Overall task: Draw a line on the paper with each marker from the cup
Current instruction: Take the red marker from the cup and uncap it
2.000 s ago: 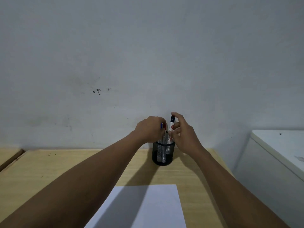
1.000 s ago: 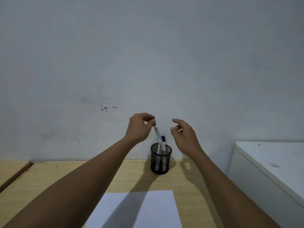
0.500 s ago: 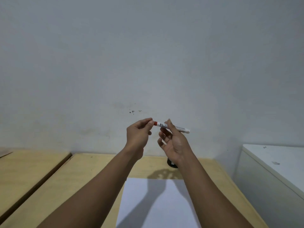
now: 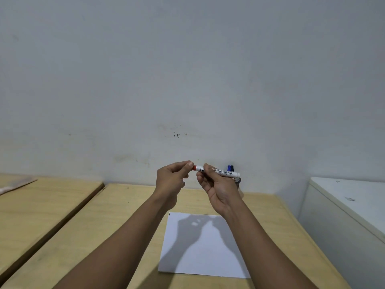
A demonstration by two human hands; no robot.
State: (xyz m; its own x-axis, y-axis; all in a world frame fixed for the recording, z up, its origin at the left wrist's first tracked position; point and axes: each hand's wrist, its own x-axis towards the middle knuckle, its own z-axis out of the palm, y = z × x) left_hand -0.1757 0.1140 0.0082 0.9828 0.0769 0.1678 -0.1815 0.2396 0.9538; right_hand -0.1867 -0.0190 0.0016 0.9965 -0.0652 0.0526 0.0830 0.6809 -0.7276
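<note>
A: Position of the hands?

B: Both raised above the table, in front of the wall. The marker lies roughly level between them, slightly tilted, red end toward the left.

A: Grip on it?

B: The right hand has its fingers curled round the white barrel, thumb on top near the printed label. The barrel's far end sticks out to the right past the fingers. The left hand pinches the red end between thumb and forefinger; its other fingers are folded in. Whether that red part is a cap or the marker's own end, cannot tell: the fingertips cover most of it.

A: The cup?

B: Mostly hidden behind the right hand. A sliver of dark cup shows just below the marker's right end, by the wall. Two dark-blue marker tops poke up above the barrel there.

A: Paper?

B: White sheet flat on the table, below and nearer than the hands, between the two forearms. The hands' shadow falls across its upper half. Near its top left corner there is a short dark mark at the edge; too small to say what it is.

A: Surroundings?

B: A second wooden table at left, a dark gap between the two. A white cabinet at right, beside the table's edge. A few dark specks on the wall above the hands.
</note>
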